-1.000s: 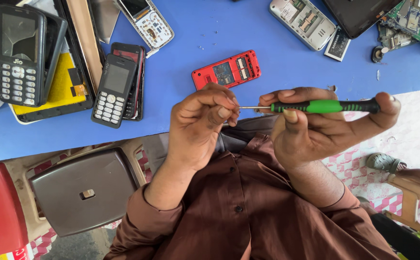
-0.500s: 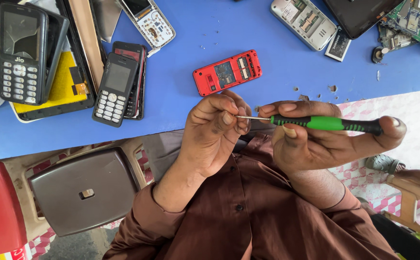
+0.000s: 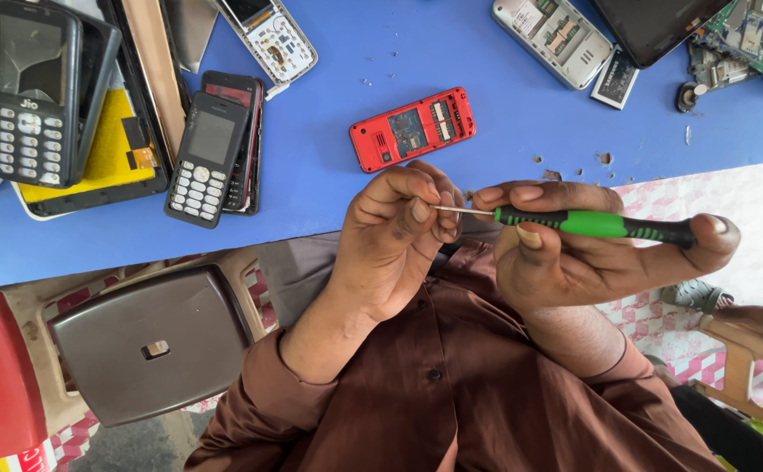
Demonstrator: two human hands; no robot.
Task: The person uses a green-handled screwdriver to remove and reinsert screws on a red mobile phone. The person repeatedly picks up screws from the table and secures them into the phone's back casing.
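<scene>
1. The right hand (image 3: pixel 574 262) sits right of the frame's centre. It is closed round a screwdriver (image 3: pixel 595 225) with a green and black handle: the thumb presses from below, the fingers lie along the top, and the handle's end rests against a fingertip at the far right.
2. The screwdriver lies almost level, with its thin metal shaft pointing toward the middle of the frame.
3. The left hand (image 3: pixel 394 240), at centre, is curled nearly closed, and its thumb and fingertips pinch the tip of the shaft. Whether something tiny sits between them cannot be told.
4. Both hands hover over the near edge of the blue tabletop (image 3: pixel 329 105), above a brown shirt.
5. Just above the hands, an opened red phone (image 3: pixel 412 128) lies on the tabletop with its inside facing up, touched by neither hand.
6. At the upper left lie a black keypad phone (image 3: pixel 205 160) and a larger black phone (image 3: pixel 34 92).
7. At the upper right lie a silver phone shell (image 3: pixel 554 39) and a green circuit board (image 3: pixel 762 44).
8. A grey stool (image 3: pixel 149 345) stands at the lower left.
</scene>
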